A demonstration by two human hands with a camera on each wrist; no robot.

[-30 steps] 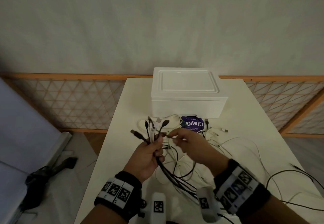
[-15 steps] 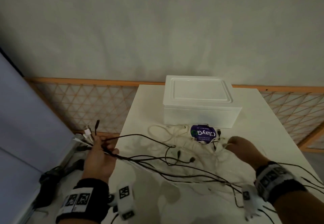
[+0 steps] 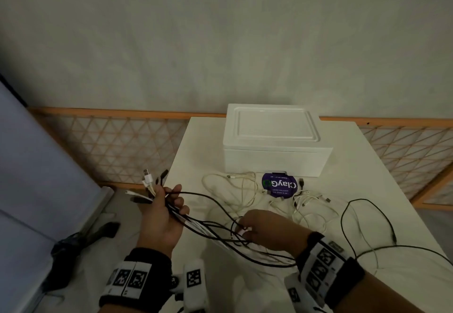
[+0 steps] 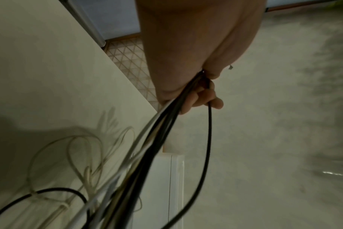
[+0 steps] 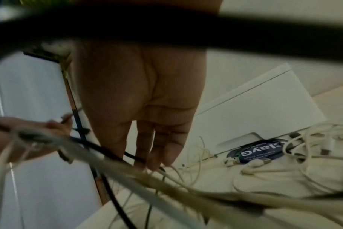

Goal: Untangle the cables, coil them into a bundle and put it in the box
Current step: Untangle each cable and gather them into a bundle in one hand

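Head: plug ends [image 3: 148,180] above left hand [image 3: 161,217] | left wrist: only cables [image 4: 166,124]

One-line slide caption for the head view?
Left hand grips gathered cables; right hand picks at strands before the closed white box.

I worked at a white table [image 3: 196,156]. A round purple sticker [image 3: 279,186] lay at its middle. At nine o'clock stood a wooden lattice fence [image 3: 117,146] and a blue panel [image 3: 31,161].
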